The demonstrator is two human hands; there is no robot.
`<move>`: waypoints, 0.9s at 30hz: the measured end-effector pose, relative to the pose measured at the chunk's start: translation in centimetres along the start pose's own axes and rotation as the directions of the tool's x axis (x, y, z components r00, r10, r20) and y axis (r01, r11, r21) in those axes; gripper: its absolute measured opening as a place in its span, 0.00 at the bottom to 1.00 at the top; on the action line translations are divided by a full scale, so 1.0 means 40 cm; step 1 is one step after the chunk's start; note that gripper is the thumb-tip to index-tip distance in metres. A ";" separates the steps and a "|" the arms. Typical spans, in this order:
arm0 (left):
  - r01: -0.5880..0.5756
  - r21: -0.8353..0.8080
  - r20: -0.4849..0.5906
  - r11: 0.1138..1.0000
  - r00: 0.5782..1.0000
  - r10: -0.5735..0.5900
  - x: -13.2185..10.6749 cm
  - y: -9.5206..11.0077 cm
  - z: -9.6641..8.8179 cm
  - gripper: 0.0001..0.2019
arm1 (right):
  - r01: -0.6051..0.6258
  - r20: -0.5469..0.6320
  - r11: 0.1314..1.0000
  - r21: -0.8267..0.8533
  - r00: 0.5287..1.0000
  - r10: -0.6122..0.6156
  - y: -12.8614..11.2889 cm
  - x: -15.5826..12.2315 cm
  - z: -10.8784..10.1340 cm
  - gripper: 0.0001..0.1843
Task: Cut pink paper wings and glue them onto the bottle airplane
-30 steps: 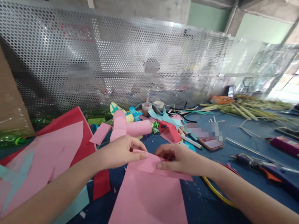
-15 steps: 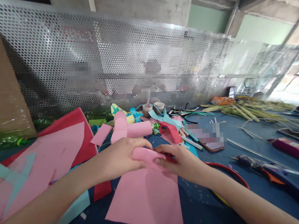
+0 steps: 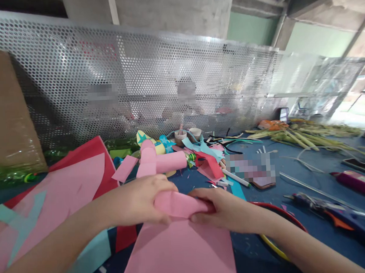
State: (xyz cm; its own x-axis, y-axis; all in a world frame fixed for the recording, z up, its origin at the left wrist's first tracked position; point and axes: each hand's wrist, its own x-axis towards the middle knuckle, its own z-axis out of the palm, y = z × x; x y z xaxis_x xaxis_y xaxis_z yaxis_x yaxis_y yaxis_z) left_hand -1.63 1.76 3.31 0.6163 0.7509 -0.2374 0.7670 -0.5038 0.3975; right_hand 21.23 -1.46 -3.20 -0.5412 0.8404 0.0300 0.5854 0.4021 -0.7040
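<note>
My left hand (image 3: 141,199) and my right hand (image 3: 224,209) both grip the far edge of a pink paper sheet (image 3: 182,250) lying on the blue table (image 3: 297,167). That edge is curled over into a roll (image 3: 180,204) between my fingers. The fingers of both hands are closed round the roll, left at its left end, right at its right end. The flat part of the sheet runs toward me.
Large pink and red sheets (image 3: 68,183) lie at the left. A pink paper tube craft (image 3: 159,160), paper scraps, a pen and a phone (image 3: 263,183) lie beyond my hands. A red and yellow hoop (image 3: 285,220), tools and green stalks (image 3: 305,136) are at the right. A perforated metal screen (image 3: 167,84) stands behind.
The far edge of the pink sheet went from a flat fold to a curled roll, and both hands came closer together and nearer to me.
</note>
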 end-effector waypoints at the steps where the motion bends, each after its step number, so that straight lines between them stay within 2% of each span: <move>1: 0.011 0.029 0.005 1.000 1.000 -0.012 -0.008 0.005 0.005 0.21 | 0.010 0.036 1.000 0.015 0.999 -0.011 0.002 -0.001 -0.001 0.14; 4: 0.015 0.049 0.032 0.999 0.999 -0.016 -0.031 0.026 0.001 0.25 | 0.011 0.116 0.999 0.041 0.993 -0.016 0.003 -0.004 -0.002 0.12; 6: 0.014 0.004 0.009 1.000 1.000 -0.014 -0.040 0.031 -0.021 0.26 | 0.006 0.156 0.999 0.034 0.988 -0.011 0.001 -0.006 -0.002 0.09; 7: 0.017 -0.021 -0.038 1.000 0.999 -0.018 -0.041 0.028 -0.036 0.24 | 0.005 0.174 1.000 0.029 0.985 -0.010 0.000 -0.006 -0.002 0.09; 9: 0.037 -0.041 -0.218 0.998 0.975 -0.046 -0.032 0.002 -0.071 0.18 | 0.003 0.199 1.000 0.017 0.980 -0.006 -0.001 -0.007 -0.001 0.09; 11: 0.086 -0.032 -0.421 0.996 0.902 -0.092 -0.014 -0.049 -0.103 0.16 | -0.018 0.210 1.000 -0.005 0.977 0.018 -0.001 -0.008 0.001 0.08; 12: 0.167 -0.005 -0.475 0.986 0.867 -0.150 -0.004 -0.081 -0.115 0.16 | -0.029 0.209 0.999 -0.019 0.977 0.032 0.000 -0.009 0.002 0.08; 13: 0.234 0.016 -0.490 0.972 0.849 -0.196 0.005 -0.114 -0.124 0.15 | -0.038 0.208 0.999 -0.033 0.977 0.044 0.001 -0.010 0.004 0.07; 16: 0.282 0.027 -0.420 0.959 0.874 -0.245 0.024 -0.200 -0.129 0.16 | -0.052 0.214 0.996 -0.071 0.975 0.066 0.003 -0.014 0.008 0.06; 18: 0.266 0.021 -0.352 0.964 0.904 -0.242 0.031 -0.236 -0.119 0.21 | -0.061 0.228 0.995 -0.083 0.970 0.079 0.003 -0.017 0.009 0.05; 20: 0.226 0.007 -0.310 0.974 0.927 -0.213 0.038 -0.254 -0.104 0.24 | -0.067 0.232 0.995 -0.072 0.969 0.082 0.001 -0.019 0.009 0.06; 22: 0.174 -0.008 -0.305 0.985 0.937 -0.168 0.047 -0.263 -0.087 0.26 | -0.080 0.225 0.995 -0.051 0.970 0.090 -0.001 -0.021 0.008 0.13; 25: 0.105 -0.017 -0.331 0.994 0.938 -0.105 0.062 -0.270 -0.064 0.30 | -0.112 0.202 0.993 -0.046 0.972 0.119 0.000 -0.022 0.008 0.23; 27: 0.070 -0.017 -0.355 0.997 0.932 -0.071 0.071 -0.273 -0.053 0.31 | -0.105 0.199 0.993 -0.049 0.973 0.113 0.001 -0.020 0.010 0.23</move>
State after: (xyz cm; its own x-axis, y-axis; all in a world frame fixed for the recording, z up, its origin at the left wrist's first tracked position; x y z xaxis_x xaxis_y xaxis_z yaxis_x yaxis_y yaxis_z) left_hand -8.62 10.30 0.18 0.4564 0.8874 0.0649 0.8048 -0.4428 0.3953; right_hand 21.44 -2.27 -3.54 -0.5808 0.7912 -0.1915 0.6681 0.3289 -0.6674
